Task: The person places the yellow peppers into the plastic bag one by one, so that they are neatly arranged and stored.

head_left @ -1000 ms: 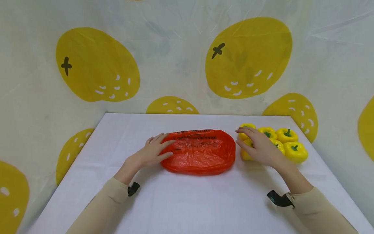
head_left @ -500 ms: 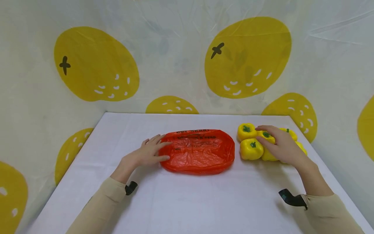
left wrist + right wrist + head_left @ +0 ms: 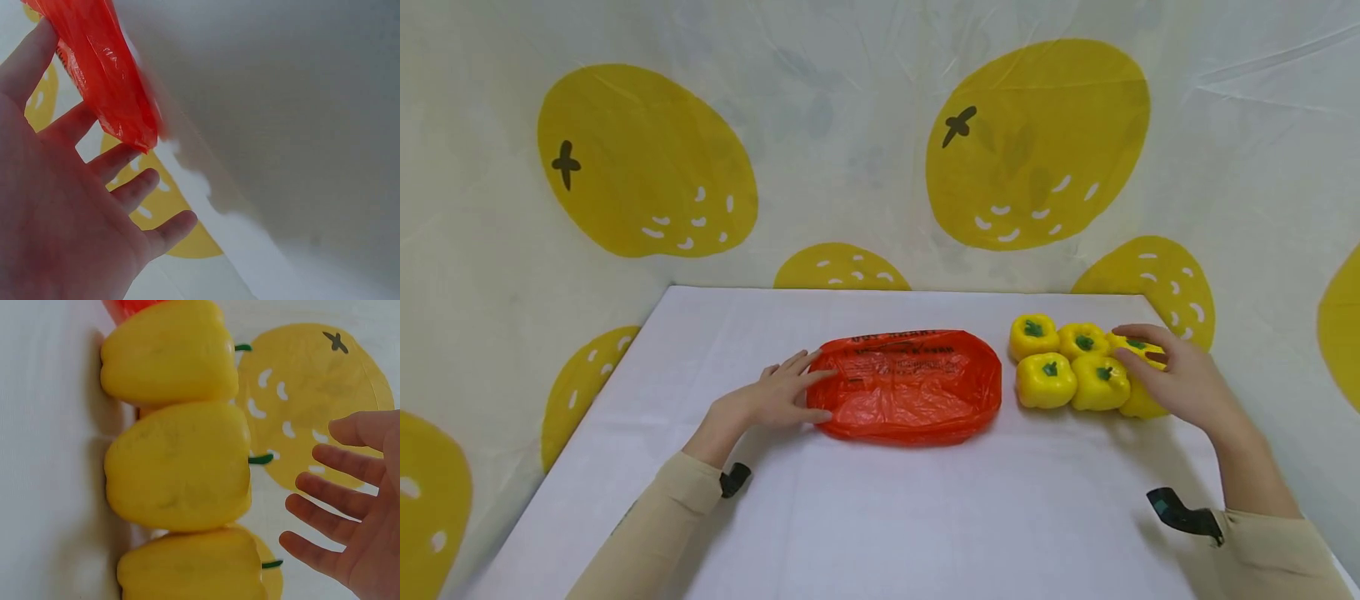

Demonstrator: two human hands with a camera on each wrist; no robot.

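Observation:
A red plastic bag with black print lies flat in the middle of the white table. My left hand is at its left end, fingers spread and nearly straight, thumb at the near side. In the left wrist view, fingertips overlap the edge of the red bag. Yellow bell peppers with green stems stand upright in two rows right of the bag. Above the rightmost ones, partly hiding them, is my right hand. The right wrist view shows its fingers extended, apart from the nearest pepper.
The white-covered table ends at a pale curtain printed with big yellow fruit shapes, which also hangs along the sides. A black wrist mount sticks out from the right sleeve, another mount from the left.
My right hand has moved rightward across the peppers, from the left ones to the rightmost, uncovering those on the left. My left hand has shifted slightly left along the bag's end.

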